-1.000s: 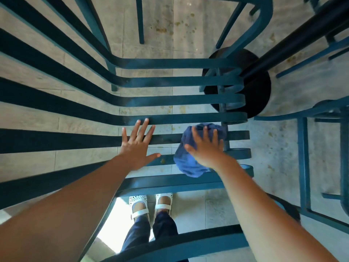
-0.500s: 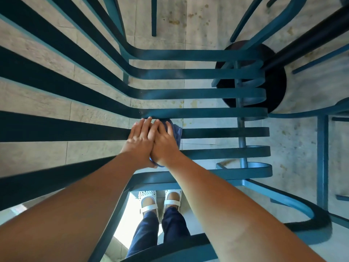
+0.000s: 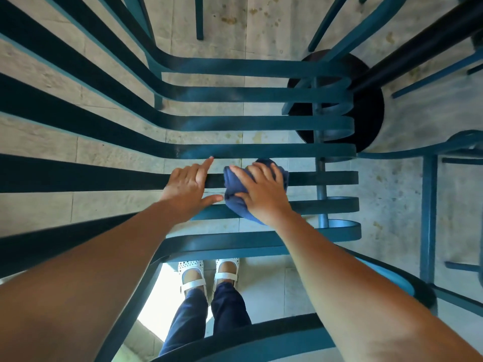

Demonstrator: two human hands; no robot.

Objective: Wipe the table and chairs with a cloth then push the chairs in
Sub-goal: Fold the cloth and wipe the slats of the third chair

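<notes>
Item: cloth (image 3: 231, 182), blue, bunched on the chair seat slats (image 3: 261, 151).
- My right hand (image 3: 264, 197) cups it, fingers bent over it. It has slid right, away from my left hand (image 3: 187, 189), which rests on a slat, fingers nearly straight.
- Status: seat wipe mid-stroke.
- Below: stained pale floor tiles (image 3: 405, 205), black table base (image 3: 371, 118).

Pale beige stone-tile floor (image 3: 405, 205) w/ brownish spots (image 3: 230, 20) near top, maybe stains, too small to tell. Bottom centre: pair of white perforated strap shoes (image 3: 190, 265) side by side on tiles, dark navy trouser legs (image 3: 230, 307) above. Bright sunlit patch (image 3: 162, 296) just left of shoes.
</notes>
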